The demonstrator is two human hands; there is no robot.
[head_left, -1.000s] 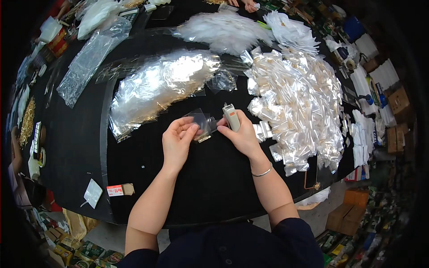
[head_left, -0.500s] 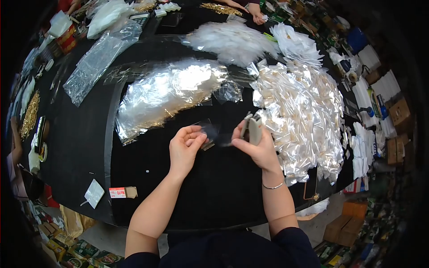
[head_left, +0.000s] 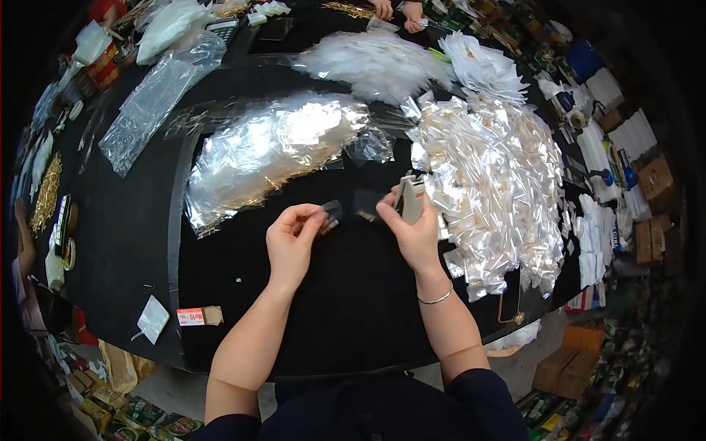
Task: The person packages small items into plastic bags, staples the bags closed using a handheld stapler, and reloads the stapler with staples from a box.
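My left hand (head_left: 293, 234) pinches a small clear bag (head_left: 332, 213) with something gold-coloured at its lower end. In my right hand (head_left: 412, 228) is a beige stapler (head_left: 410, 200), and a second small clear bag (head_left: 367, 204), blurred, shows at the fingertips. The two bags are apart. Beyond my left hand lies a long heap of shiny clear bags (head_left: 272, 143) with gold bits along the near edge. A broad pile of small folded packets (head_left: 493, 191) lies right beside my right hand.
A red and white staple box (head_left: 193, 316) and a white packet (head_left: 153, 320) lie at the near left. Large clear bags (head_left: 158, 103) are at the far left, white bags (head_left: 379, 62) at the back. Another person's hands (head_left: 413, 16) show at the top.
My hands have drawn slightly farther apart, and the two small bags now show separately between them. The other person's hands at the top have shifted.
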